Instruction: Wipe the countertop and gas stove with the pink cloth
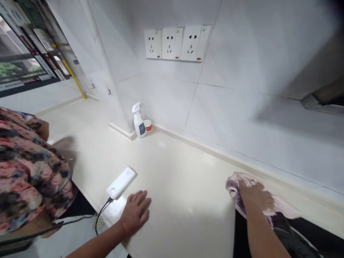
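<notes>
My left hand (135,211) lies on the cream countertop (172,172), palm down with its fingers stretched out and nothing in it. Just beyond it is a white power bank (121,182) with a black cable plugged into its near end. My right hand (256,197) grips a pale pink cloth (286,208) with purple marks and presses it down where the countertop meets a black cooktop (242,233), close to the wall ledge. Parts of the cloth bunch at the fingers and trail to the right.
A white spray bottle (139,123) and a red-and-white paper cup (147,125) stand in the wall corner. Above them are wall sockets (172,43). At left, another person in a floral top (29,168) stands beside the counter. A dark burner part (290,240) lies at lower right.
</notes>
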Tool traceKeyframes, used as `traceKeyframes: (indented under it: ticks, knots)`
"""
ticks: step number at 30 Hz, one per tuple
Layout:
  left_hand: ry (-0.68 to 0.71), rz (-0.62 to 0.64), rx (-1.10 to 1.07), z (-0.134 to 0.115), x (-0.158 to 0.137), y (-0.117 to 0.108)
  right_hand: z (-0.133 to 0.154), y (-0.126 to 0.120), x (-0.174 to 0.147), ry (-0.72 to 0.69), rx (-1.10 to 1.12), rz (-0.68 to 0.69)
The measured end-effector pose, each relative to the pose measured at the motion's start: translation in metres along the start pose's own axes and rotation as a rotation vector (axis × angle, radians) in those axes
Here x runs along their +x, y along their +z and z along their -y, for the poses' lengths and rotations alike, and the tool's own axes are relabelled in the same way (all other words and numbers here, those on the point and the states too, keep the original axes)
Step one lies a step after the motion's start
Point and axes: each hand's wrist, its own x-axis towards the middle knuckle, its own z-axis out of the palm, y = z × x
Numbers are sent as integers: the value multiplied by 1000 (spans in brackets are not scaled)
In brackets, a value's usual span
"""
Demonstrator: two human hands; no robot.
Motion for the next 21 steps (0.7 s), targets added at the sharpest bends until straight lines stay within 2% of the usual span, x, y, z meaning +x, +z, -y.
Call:
traceKeyframes:
  ticks: [3,6,9,12,15,17,19,21]
  knots:
    - [-14,37,-12,-3,-1,-1,22,7,-19,-66,-34,-9]
    - [-30,61,-25,-4,-1,0,68,13,-68,-291,-40,52]
    - [-32,56,-50,-2,-4,2,120,11,-147,-574,-24,160]
    - [-26,-21,-97,3,-8,6,146,3,-243,-923,30,314]
    - [-41,-139,-140,8,-12,11,127,-5,-329,-1288,173,427]
    - [-27,-185,-159,10,-13,12,97,-9,-364,-1453,272,469]
    - [32,-171,-168,12,-14,13,63,-12,-370,-1544,317,502]
    - [70,-109,-159,13,-12,12,36,-12,-345,-1562,285,490]
